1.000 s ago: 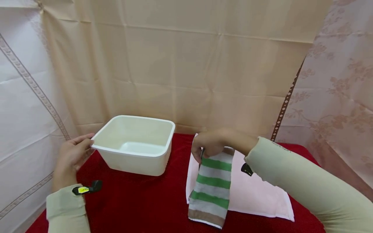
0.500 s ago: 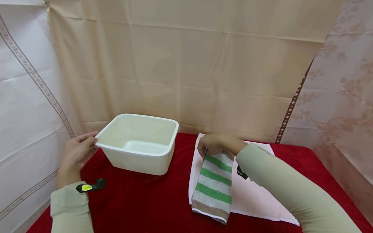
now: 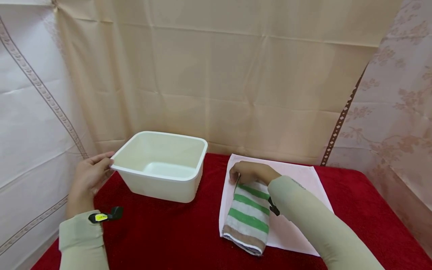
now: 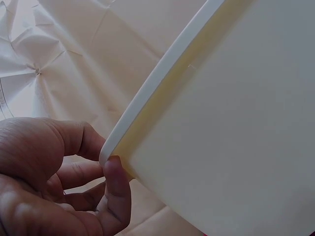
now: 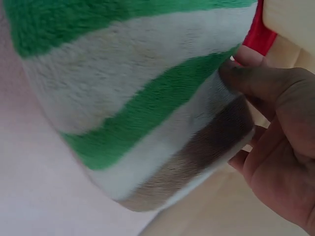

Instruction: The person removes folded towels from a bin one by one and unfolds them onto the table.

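Observation:
In the head view a cream plastic basin stands on the left of the table. My left hand pinches its near left rim corner; in the left wrist view the thumb and fingers clasp the rim. A folded towel with green, white and brown stripes lies over the left part of a pink cloth. My right hand pinches the far edge of the striped towel. The right wrist view has the thumb on one side of the towel and fingers behind it.
A red cover spreads over the table. Beige curtain hangs behind it, with a white curtain on the left and a floral one on the right.
The striped towel has come down onto the pink cloth, its near end drawing back a little. My right forearm has lowered. The left hand keeps its grip on the basin.

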Demonstrator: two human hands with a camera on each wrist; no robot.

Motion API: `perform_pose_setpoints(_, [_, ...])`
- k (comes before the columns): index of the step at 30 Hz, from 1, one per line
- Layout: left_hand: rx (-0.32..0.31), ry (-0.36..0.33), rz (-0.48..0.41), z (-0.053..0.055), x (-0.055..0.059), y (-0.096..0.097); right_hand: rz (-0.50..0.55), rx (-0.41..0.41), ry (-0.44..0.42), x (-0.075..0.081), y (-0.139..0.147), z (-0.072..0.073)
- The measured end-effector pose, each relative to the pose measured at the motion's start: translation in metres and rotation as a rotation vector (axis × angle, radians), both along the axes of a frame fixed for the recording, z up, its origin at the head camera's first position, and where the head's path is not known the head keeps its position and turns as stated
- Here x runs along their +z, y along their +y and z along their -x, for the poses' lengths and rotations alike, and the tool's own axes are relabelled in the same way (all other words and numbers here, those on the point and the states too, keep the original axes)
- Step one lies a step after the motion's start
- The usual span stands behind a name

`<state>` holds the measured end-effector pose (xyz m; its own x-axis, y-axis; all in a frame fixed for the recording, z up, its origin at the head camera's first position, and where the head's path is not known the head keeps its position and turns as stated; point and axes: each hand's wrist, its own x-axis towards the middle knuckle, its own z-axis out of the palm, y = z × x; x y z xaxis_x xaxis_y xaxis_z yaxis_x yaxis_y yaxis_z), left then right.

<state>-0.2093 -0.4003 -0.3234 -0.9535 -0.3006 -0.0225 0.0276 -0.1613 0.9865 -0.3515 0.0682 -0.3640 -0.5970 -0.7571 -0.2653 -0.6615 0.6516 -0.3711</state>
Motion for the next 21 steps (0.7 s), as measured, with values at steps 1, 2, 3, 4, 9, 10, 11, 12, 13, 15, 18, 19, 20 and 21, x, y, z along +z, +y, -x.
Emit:
perform_pose_setpoints(1, [0.001, 0.000, 0.001, 0.000, 0.000, 0.000, 0.016, -0.021, -0.019, -0.002, 0.001, 0.001])
perform_pose_setpoints(2, [0.003, -0.001, 0.002, 0.000, 0.000, 0.000, 0.032, -0.037, -0.034, -0.005, 0.002, 0.001])
perform_pose_setpoints(3, [0.005, -0.003, 0.006, 0.001, 0.000, 0.000, 0.047, -0.053, -0.049, -0.007, 0.004, 0.002])
perform_pose_setpoints(4, [0.005, -0.003, 0.007, 0.001, 0.000, 0.000, 0.060, -0.065, -0.059, -0.009, 0.005, 0.003])
perform_pose_setpoints(9, [0.014, -0.014, 0.020, 0.002, 0.001, 0.001, 0.120, -0.078, -0.076, -0.016, 0.012, 0.005])
perform_pose_setpoints(10, [0.016, -0.015, 0.022, 0.002, 0.002, 0.002, 0.131, -0.076, -0.075, -0.016, 0.013, 0.005])
perform_pose_setpoints(11, [0.017, -0.018, 0.024, 0.003, 0.002, 0.002, 0.139, -0.075, -0.075, -0.017, 0.014, 0.005])
perform_pose_setpoints(12, [0.016, -0.018, 0.025, 0.003, 0.002, 0.002, 0.144, -0.073, -0.071, -0.017, 0.015, 0.005])
perform_pose_setpoints(13, [0.014, -0.019, 0.024, 0.003, 0.002, 0.002, 0.148, -0.074, -0.072, -0.017, 0.016, 0.005])
perform_pose_setpoints(15, [0.009, -0.017, 0.026, 0.003, 0.002, 0.003, 0.156, -0.072, -0.065, -0.018, 0.017, 0.005])
perform_pose_setpoints(18, [0.011, -0.018, 0.034, 0.003, 0.001, 0.003, 0.165, -0.076, -0.057, -0.019, 0.017, 0.004])
perform_pose_setpoints(19, [0.014, -0.019, 0.041, 0.002, 0.001, 0.003, 0.172, -0.077, -0.050, -0.019, 0.017, 0.004])
perform_pose_setpoints(20, [0.018, -0.020, 0.053, 0.002, 0.001, 0.003, 0.178, -0.078, -0.041, -0.020, 0.017, 0.003])
perform_pose_setpoints(21, [0.024, -0.025, 0.064, 0.002, 0.001, 0.003, 0.184, -0.078, -0.028, -0.020, 0.017, 0.003])
